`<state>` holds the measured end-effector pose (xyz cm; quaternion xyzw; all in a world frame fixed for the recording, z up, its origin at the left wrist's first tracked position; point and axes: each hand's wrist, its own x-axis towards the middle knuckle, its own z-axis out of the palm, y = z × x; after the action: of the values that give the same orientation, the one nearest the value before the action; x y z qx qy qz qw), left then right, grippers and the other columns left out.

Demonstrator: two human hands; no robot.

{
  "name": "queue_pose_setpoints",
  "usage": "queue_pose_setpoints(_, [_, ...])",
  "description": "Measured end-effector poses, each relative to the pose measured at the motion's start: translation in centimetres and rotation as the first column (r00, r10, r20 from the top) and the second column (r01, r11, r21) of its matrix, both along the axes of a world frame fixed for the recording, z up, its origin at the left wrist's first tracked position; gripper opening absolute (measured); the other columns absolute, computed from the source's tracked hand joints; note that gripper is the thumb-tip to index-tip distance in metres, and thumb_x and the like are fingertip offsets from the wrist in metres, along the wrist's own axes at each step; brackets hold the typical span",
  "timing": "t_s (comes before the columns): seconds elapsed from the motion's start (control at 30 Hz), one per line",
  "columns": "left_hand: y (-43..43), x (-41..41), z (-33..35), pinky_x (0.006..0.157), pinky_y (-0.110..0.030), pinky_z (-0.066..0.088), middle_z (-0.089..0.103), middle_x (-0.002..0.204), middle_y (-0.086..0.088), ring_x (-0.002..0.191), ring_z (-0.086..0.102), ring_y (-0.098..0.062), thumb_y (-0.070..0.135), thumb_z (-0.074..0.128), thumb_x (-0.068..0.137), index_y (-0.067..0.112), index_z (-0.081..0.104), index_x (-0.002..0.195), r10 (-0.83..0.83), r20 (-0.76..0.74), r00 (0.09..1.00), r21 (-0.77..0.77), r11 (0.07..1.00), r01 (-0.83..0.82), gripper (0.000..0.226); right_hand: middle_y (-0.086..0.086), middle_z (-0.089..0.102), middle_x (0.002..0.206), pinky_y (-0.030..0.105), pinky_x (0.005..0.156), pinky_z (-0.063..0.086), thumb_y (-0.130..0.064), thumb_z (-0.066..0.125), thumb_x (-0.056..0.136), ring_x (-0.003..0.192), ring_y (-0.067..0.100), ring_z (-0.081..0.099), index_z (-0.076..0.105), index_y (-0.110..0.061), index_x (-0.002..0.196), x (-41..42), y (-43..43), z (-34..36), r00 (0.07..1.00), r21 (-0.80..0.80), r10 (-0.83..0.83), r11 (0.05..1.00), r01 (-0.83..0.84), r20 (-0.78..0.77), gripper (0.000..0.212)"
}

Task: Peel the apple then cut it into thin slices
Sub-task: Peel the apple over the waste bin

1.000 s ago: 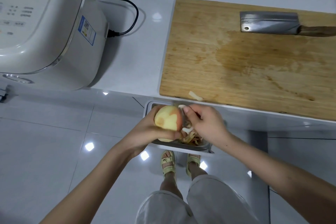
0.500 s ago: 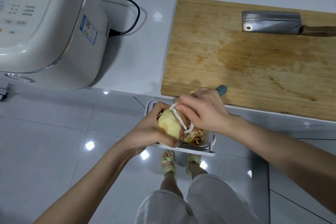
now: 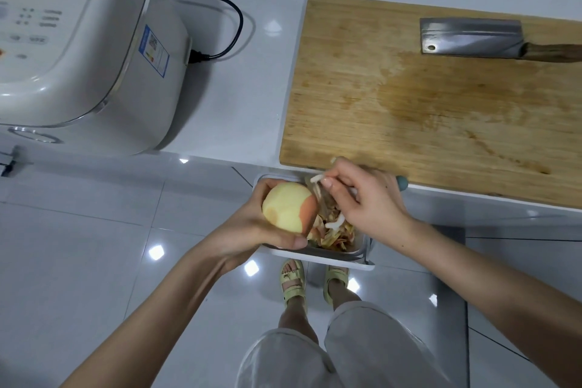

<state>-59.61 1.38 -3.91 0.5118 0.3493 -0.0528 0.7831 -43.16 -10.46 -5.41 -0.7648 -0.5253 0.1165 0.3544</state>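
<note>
The left hand held the apple with curled fingers, above the left side of a white bin with peels inside. The apple was almost peeled, with one strip of red skin on its right side. The right hand gripped the peeler just beside it. A cleaver lay on the cutting board.

left hand: fingers curled round apple | right hand: pinches peeler | forearms: both extended forward
</note>
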Motion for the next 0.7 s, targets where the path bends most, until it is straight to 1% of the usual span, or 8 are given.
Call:
queue_pose_setpoints(0.13, [-0.4,0.4,0.1,0.077,-0.033,0.056,0.058,0.102,-0.007,0.089,0.063,-0.014,-0.009,0.074,0.049,0.019,0.044,0.114,-0.041,-0.034,0.999,-0.094,0.995,0.038,0.077,-0.004,0.055,0.048,0.027,0.054,0.042,-0.024,0.049,0.087,0.046,0.021,0.054,0.062,-0.011,0.072,-1.5,1.1,1.5,0.952,0.099,0.098,0.986,-0.132,0.29,0.023])
queue_pose_setpoints(0.2, [-0.4,0.5,0.1,0.069,-0.028,0.055,0.06,0.094,-0.005,0.08,0.065,-0.009,-0.011,0.07,0.049,0.018,0.043,0.114,-0.062,-0.04,0.997,-0.113,0.992,0.057,0.076,-0.002,0.054,0.047,0.027,0.054,0.04,-0.022,0.051,0.086,0.045,0.021,0.053,0.063,-0.01,0.07,-1.6,1.4,1.6,0.914,0.114,0.142,0.974,-0.198,0.38,0.024])
queue_pose_setpoints(0.27, [-0.3,0.4,0.2,0.065,-0.027,0.054,0.061,0.09,-0.004,0.076,0.066,-0.009,-0.012,0.069,0.048,0.016,0.043,0.115,-0.078,-0.048,0.996,-0.104,0.992,0.072,0.077,-0.003,0.053,0.048,0.027,0.052,0.038,-0.022,0.053,0.086,0.046,0.02,0.052,0.064,-0.011,0.069,-1.5,1.5,1.7,0.889,0.113,0.175,0.963,-0.243,0.423,0.023])
queue_pose_setpoints(0.43, [-0.1,0.1,0.0,0.063,-0.03,0.052,0.061,0.094,-0.008,0.08,0.063,-0.015,-0.011,0.071,0.043,0.012,0.045,0.111,-0.083,-0.051,0.995,-0.062,0.995,0.08,0.077,-0.001,0.052,0.046,0.025,0.056,0.037,-0.022,0.049,0.088,0.044,0.021,0.051,0.064,-0.009,0.071,-0.9,1.1,0.4,0.934,0.106,0.168,0.972,-0.21,0.316,0.026])
queue_pose_setpoints(0.5, [0.0,-0.3,0.2,0.063,-0.032,0.051,0.058,0.103,-0.009,0.087,0.062,-0.019,-0.009,0.075,0.036,0.015,0.047,0.109,-0.091,-0.026,0.996,-0.056,0.994,0.089,0.081,-0.002,0.051,0.045,0.024,0.057,0.037,-0.023,0.048,0.09,0.042,0.02,0.05,0.061,-0.011,0.072,0.0,0.4,-1.2,0.946,0.045,0.156,0.983,-0.176,0.283,0.025])
queue_pose_setpoints(0.57, [0.1,-0.4,0.7,0.064,-0.033,0.053,0.055,0.111,-0.009,0.094,0.06,-0.022,-0.002,0.078,0.031,0.02,0.049,0.108,-0.079,0.028,0.996,-0.069,0.994,0.081,0.085,-0.004,0.05,0.045,0.021,0.053,0.036,-0.018,0.052,0.089,0.04,0.019,0.049,0.059,-0.013,0.073,0.6,-0.4,-2.6,0.958,-0.023,0.139,0.99,-0.138,0.249,0.018])
queue_pose_setpoints(0.63, [0.2,-0.3,1.0,0.064,-0.031,0.053,0.055,0.113,-0.004,0.093,0.062,-0.016,0.003,0.08,0.03,0.024,0.051,0.107,-0.048,0.07,0.996,-0.041,0.998,0.051,0.085,-0.01,0.048,0.047,0.021,0.05,0.035,-0.015,0.052,0.085,0.041,0.016,0.05,0.058,-0.014,0.074,0.6,-0.8,-3.2,0.982,-0.077,0.094,0.994,-0.082,0.161,0.013])
queue_pose_setpoints(0.7, [0.2,-0.2,1.0,0.064,-0.028,0.051,0.055,0.111,0.0,0.091,0.063,-0.011,0.002,0.081,0.032,0.026,0.051,0.109,-0.026,0.083,0.996,0.016,1.0,0.024,0.086,-0.013,0.051,0.054,0.024,0.053,0.036,-0.017,0.052,0.089,0.049,0.013,0.051,0.058,-0.018,0.077,0.4,-0.8,-2.9,1.0,-0.183,0.016,0.983,-0.015,0.007,0.013])
